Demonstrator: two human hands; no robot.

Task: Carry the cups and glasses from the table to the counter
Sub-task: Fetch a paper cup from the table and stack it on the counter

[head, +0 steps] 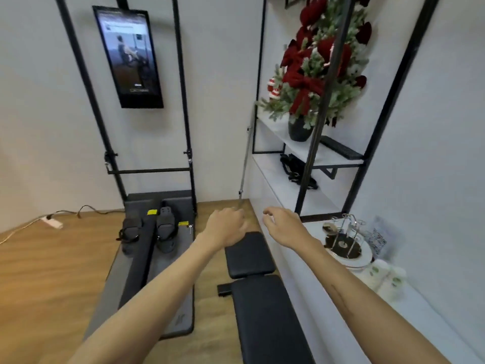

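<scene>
Both my arms stretch forward over the floor and a black bench. My left hand [225, 225] hangs with its fingers curled downward and holds nothing that I can see. My right hand [282, 223] is just to its right, fingers loosely spread and empty, near the edge of the white counter [296, 274]. On that counter stands a metal rack with several clear glasses [343, 232] on a round white tray [363, 261]. Two white cups with green leaf prints [385, 278] stand in front of the tray. No table is in view.
A black padded bench [252, 274] lies along the counter's left side. A rowing machine [154, 245] with a wall screen [128, 56] fills the left. Black-framed shelves hold a red-and-green festive arrangement [317, 72] and black straps [296, 169]. A power strip [53, 222] lies on the wooden floor.
</scene>
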